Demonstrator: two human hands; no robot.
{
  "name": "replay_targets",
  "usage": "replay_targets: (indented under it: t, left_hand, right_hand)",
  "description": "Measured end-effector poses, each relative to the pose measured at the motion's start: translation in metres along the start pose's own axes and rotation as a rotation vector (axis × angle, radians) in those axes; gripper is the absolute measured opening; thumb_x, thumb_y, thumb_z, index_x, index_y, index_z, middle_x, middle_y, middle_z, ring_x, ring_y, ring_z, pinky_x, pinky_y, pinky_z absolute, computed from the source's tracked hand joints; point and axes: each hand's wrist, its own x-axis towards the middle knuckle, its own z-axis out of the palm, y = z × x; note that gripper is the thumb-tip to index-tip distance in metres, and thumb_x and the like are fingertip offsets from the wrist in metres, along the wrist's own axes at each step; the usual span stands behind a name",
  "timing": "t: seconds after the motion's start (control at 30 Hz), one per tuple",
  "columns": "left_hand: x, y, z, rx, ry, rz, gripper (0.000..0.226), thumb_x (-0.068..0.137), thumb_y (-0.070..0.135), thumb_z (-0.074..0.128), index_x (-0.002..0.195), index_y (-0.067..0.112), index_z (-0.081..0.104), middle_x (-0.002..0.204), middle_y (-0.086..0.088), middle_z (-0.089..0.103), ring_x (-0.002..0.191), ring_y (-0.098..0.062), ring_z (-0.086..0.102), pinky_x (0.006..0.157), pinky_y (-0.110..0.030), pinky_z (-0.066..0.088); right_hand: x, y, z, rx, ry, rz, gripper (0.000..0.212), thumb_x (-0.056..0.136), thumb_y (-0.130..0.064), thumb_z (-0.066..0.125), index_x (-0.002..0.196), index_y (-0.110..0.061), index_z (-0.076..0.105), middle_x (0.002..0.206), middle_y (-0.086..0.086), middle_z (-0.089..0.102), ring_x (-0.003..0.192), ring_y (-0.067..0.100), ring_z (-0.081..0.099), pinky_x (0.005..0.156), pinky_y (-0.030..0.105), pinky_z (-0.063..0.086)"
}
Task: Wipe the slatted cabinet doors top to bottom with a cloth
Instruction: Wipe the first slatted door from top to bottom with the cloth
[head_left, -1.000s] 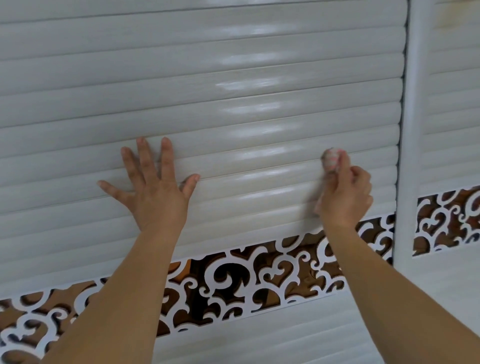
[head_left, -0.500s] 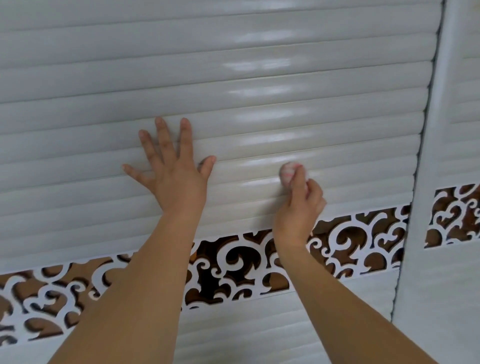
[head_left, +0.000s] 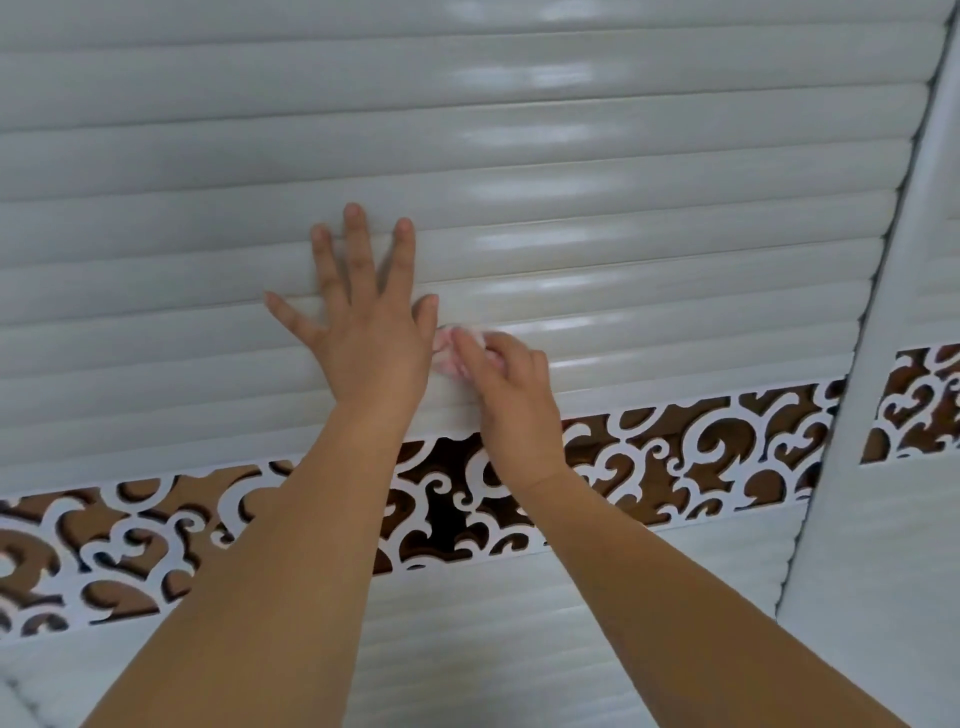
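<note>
Slatted cabinet door (head_left: 597, 171) fills nearly the whole view, a glossy pale panel of horizontal slats with a cut-out scrollwork band (head_left: 675, 457) crossing it below the hands. Toward the left, the left hand (head_left: 363, 332) lies flat on the slats with its fingers spread apart and nothing in it, most likely to steady the panel and brace the person against the wiping pressure. Just beside its thumb, the cloth (head_left: 451, 353) shows as a small pink-and-white wad pressed against a slat low in the upper section. The right hand (head_left: 511, 395) has its fingers bunched tight around that wad, a grip that probably lets the fingertips push fabric into the grooves. Farther right, a vertical frame strip (head_left: 893, 322) separates this panel from the neighbouring door (head_left: 935, 545), whose slats seem left for later.
</note>
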Motion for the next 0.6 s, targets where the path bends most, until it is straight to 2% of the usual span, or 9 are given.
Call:
replay_targets:
  t: [0.1, 0.17, 0.23, 0.3, 0.33, 0.4, 0.47, 0.53, 0.6]
  left_hand:
    - [-0.003, -0.008, -0.001, -0.005, -0.030, 0.026, 0.062, 0.097, 0.045, 0.035, 0.148, 0.039, 0.000, 0.157, 0.001, -0.014, 0.144, -0.025, -0.014, 0.103, -0.073, -0.003]
    - [-0.004, -0.011, -0.003, -0.013, -0.053, 0.044, 0.062, 0.097, 0.043, 0.034, 0.148, 0.039, -0.001, 0.157, 0.001, -0.017, 0.143, -0.024, -0.016, 0.103, -0.073, -0.003]
    - [-0.005, -0.017, -0.005, -0.007, -0.067, 0.075, 0.063, 0.098, 0.040, 0.035, 0.148, 0.039, -0.002, 0.156, 0.001, -0.019, 0.143, -0.024, -0.018, 0.103, -0.073, -0.003]
    - [-0.007, -0.025, -0.006, 0.010, -0.082, 0.108, 0.064, 0.098, 0.038, 0.036, 0.148, 0.038, -0.005, 0.156, 0.000, -0.019, 0.143, -0.023, -0.019, 0.103, -0.072, -0.003]
    - [-0.009, -0.029, -0.006, 0.022, -0.092, 0.125, 0.065, 0.098, 0.038, 0.035, 0.148, 0.037, -0.006, 0.156, 0.000, -0.020, 0.142, -0.023, -0.019, 0.104, -0.072, -0.003]
    - [-0.014, -0.038, -0.005, 0.057, -0.109, 0.166, 0.065, 0.098, 0.040, 0.033, 0.147, 0.036, -0.009, 0.156, -0.001, -0.021, 0.142, -0.023, -0.021, 0.104, -0.071, -0.005]
    - [-0.021, -0.046, -0.002, 0.081, -0.114, 0.210, 0.063, 0.098, 0.039, 0.031, 0.148, 0.036, -0.008, 0.155, -0.001, -0.022, 0.142, -0.024, -0.022, 0.104, -0.071, -0.006]
    - [-0.030, -0.054, 0.004, 0.087, -0.115, 0.235, 0.062, 0.099, 0.035, 0.032, 0.148, 0.036, -0.007, 0.155, -0.001, -0.022, 0.142, -0.024, -0.023, 0.103, -0.072, -0.005]
    - [-0.042, -0.064, 0.012, 0.093, -0.102, 0.246, 0.064, 0.099, 0.029, 0.034, 0.148, 0.036, -0.006, 0.156, 0.000, -0.020, 0.142, -0.023, -0.022, 0.103, -0.072, -0.007]
  right_hand:
    - [-0.001, 0.042, -0.025, -0.116, 0.091, 0.228, 0.039, 0.096, -0.016, 0.039, 0.131, -0.023, 0.053, 0.130, 0.013, 0.045, 0.117, 0.024, 0.038, 0.090, 0.019, 0.026]
    - [0.000, 0.057, -0.035, -0.137, 0.211, 0.427, 0.034, 0.098, -0.026, 0.038, 0.127, -0.020, 0.055, 0.126, 0.011, 0.047, 0.113, 0.019, 0.043, 0.090, 0.017, 0.030]
    - [0.006, 0.061, -0.037, -0.212, 0.302, 0.585, 0.030, 0.100, -0.033, 0.043, 0.126, -0.022, 0.055, 0.116, 0.000, 0.047, 0.099, -0.001, 0.050, 0.093, 0.014, 0.040]
    - [0.011, 0.048, -0.035, -0.139, 0.318, 0.703, 0.032, 0.101, -0.026, 0.044, 0.133, -0.029, 0.049, 0.113, -0.008, 0.041, 0.096, -0.007, 0.045, 0.087, -0.001, 0.034]
    - [0.012, 0.038, -0.030, -0.032, 0.332, 0.727, 0.038, 0.101, -0.018, 0.043, 0.137, -0.030, 0.045, 0.117, -0.006, 0.040, 0.104, 0.001, 0.044, 0.087, 0.000, 0.031]
    - [0.007, 0.021, -0.015, -0.018, 0.316, 0.670, 0.050, 0.098, -0.005, 0.044, 0.142, -0.028, 0.041, 0.128, 0.005, 0.042, 0.113, 0.017, 0.042, 0.094, 0.015, 0.031]
    - [0.004, 0.005, 0.002, -0.042, 0.267, 0.542, 0.051, 0.095, -0.001, 0.044, 0.140, -0.027, 0.044, 0.128, 0.008, 0.044, 0.113, 0.020, 0.040, 0.092, 0.020, 0.031]
    - [0.001, -0.011, 0.018, -0.067, 0.182, 0.380, 0.036, 0.099, -0.016, 0.041, 0.130, -0.029, 0.054, 0.120, -0.004, 0.049, 0.108, 0.013, 0.039, 0.087, 0.015, 0.030]
    - [-0.004, -0.029, 0.033, -0.110, 0.182, 0.229, 0.034, 0.097, -0.031, 0.035, 0.121, -0.026, 0.059, 0.111, -0.007, 0.055, 0.103, 0.015, 0.044, 0.080, 0.024, 0.038]
